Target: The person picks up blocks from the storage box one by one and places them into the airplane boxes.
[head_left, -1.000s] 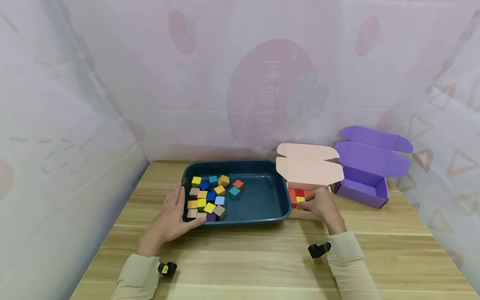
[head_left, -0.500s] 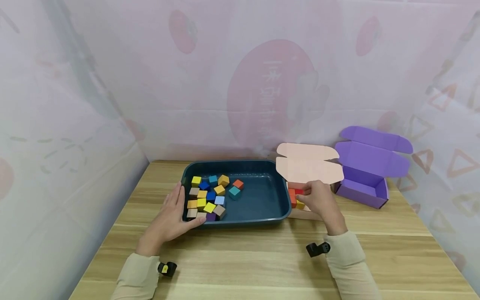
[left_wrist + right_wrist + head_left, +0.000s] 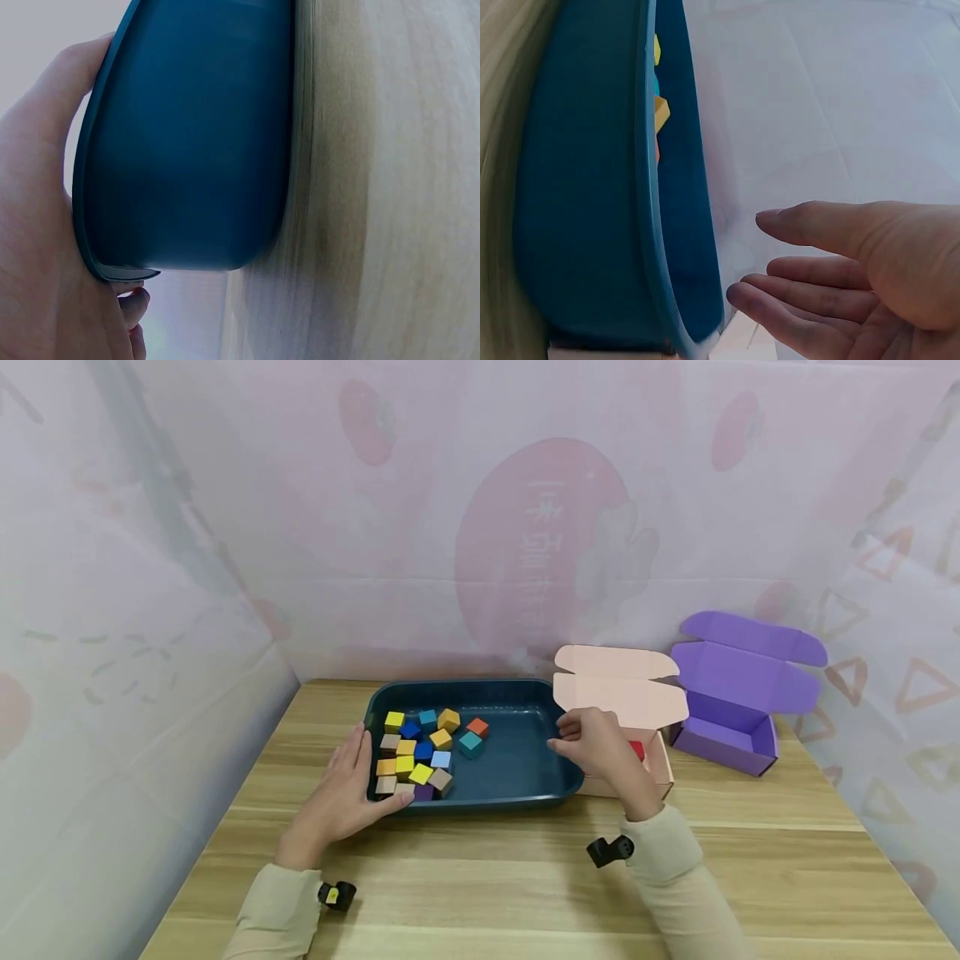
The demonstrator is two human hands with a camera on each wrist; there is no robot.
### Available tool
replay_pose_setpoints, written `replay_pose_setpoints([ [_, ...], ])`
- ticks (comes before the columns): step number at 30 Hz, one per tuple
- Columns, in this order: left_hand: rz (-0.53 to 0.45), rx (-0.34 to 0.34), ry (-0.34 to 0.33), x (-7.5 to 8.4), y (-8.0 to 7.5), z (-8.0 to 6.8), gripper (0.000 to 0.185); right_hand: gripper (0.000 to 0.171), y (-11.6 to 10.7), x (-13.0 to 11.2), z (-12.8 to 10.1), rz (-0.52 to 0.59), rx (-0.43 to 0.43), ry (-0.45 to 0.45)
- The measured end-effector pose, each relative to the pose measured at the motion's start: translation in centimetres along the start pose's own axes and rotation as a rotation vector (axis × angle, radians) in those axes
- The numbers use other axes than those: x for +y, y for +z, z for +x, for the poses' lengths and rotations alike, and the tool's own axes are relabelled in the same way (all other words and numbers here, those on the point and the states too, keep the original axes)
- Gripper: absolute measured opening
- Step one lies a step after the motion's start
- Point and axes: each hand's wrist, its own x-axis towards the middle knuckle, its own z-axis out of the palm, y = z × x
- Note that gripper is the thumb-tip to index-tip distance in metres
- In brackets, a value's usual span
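One dark teal, rectangular, round-cornered tray (image 3: 517, 768), on a wood-grained surface (image 3: 480, 885). Contents: eighteen visible cubes (image 3: 423, 752), grouped toward the left: three bright yellow, four amber-orange, two dark blue, two teal, one light blue, one orange-red, four tan, one purple.

Two lidded cardboard boxes, lids raised: one pale pink (image 3: 618, 695), just beside the tray's right end, one red cube (image 3: 637, 749) showing inside; one purple (image 3: 742, 679), further right.

Two hands, well apart: left hand (image 3: 337, 797) resting along the tray's left rim, fingers extended; right hand (image 3: 596, 747) above the tray's right end, thumb and fingers apart.
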Motion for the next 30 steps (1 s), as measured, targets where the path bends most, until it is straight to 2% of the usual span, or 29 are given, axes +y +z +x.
replay_pose_setpoints([
  [12,-0.002,-0.003,-0.005,-0.2,0.2,0.0,0.132,0.038,3.6,-2.5,1.9,-0.036,-0.059,-0.057],
  [18,0.005,0.0,-0.006,-0.1,0.3,0.1,0.132,0.036,6.0,-3.1,2.8,-0.045,-0.058,-0.036],
  [30,0.002,0.004,-0.007,-0.1,0.2,-0.1,0.131,0.036,10.0,-3.4,4.3,0.006,-0.05,0.002],
])
